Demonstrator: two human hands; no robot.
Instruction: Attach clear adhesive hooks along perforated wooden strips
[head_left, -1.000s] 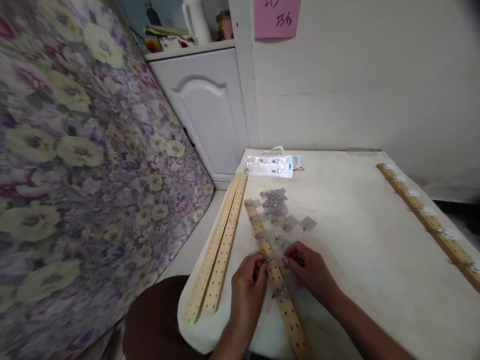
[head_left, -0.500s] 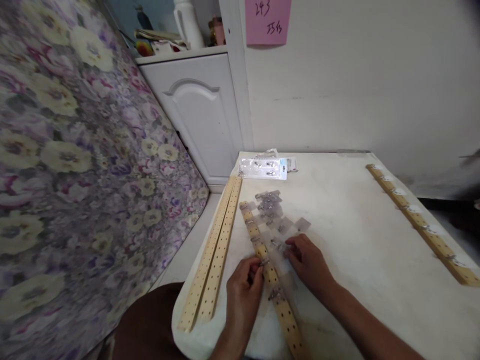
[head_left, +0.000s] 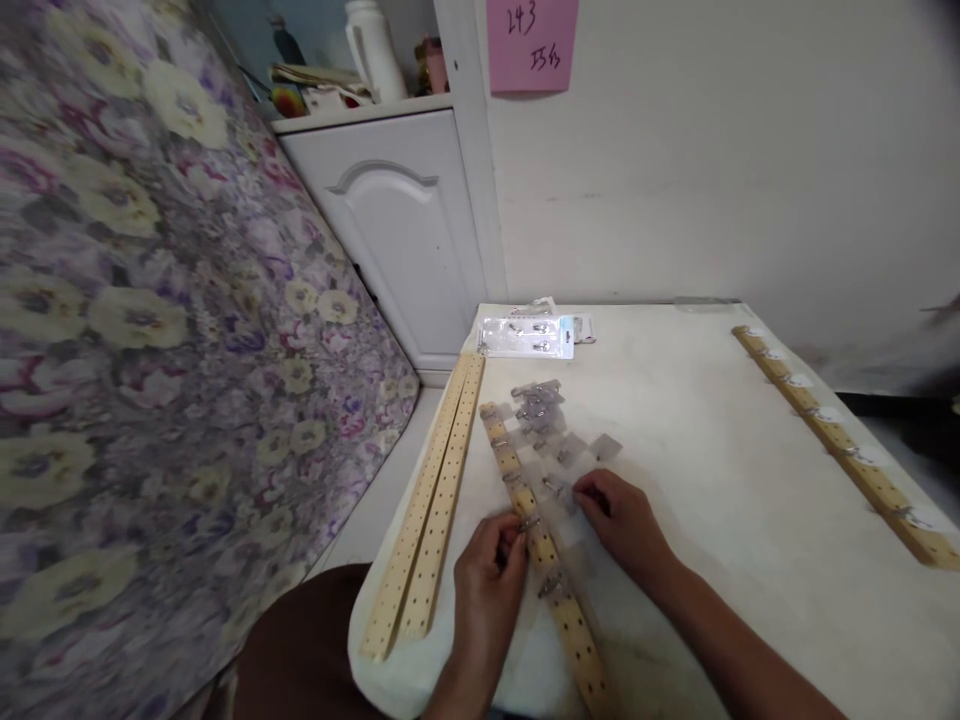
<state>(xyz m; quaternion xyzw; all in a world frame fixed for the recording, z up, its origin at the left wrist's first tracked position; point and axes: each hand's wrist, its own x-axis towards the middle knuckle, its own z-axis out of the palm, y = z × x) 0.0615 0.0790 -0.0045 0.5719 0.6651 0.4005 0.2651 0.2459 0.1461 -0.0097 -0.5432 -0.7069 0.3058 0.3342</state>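
A light wooden strip with rows of holes [head_left: 571, 630] lies lengthwise in front of me, with several small metal hooks on clear square backings along it. My left hand [head_left: 491, 565] is at its left edge, thumb and finger pinched on a metal hook [head_left: 529, 523]. Just right of the strip, my right hand [head_left: 619, 515] has its fingertips closed at the edge of a clear square with a metal hook [head_left: 555, 489]. Beyond the hands lie more such hooks in a loose pile [head_left: 538, 405] and a separate clear square [head_left: 604, 447].
Two bare perforated strips [head_left: 442, 500] lie side by side on the left of the white table [head_left: 675, 400]. Clear blister packs [head_left: 525, 338] sit at the back. Another strip with hooks [head_left: 847, 455] runs along the right edge. Floral fabric [head_left: 172, 330] hangs at the left.
My right hand has shifted very slightly to the right, its fingers drawn closer together. My left hand stays at the same hook on the strip.
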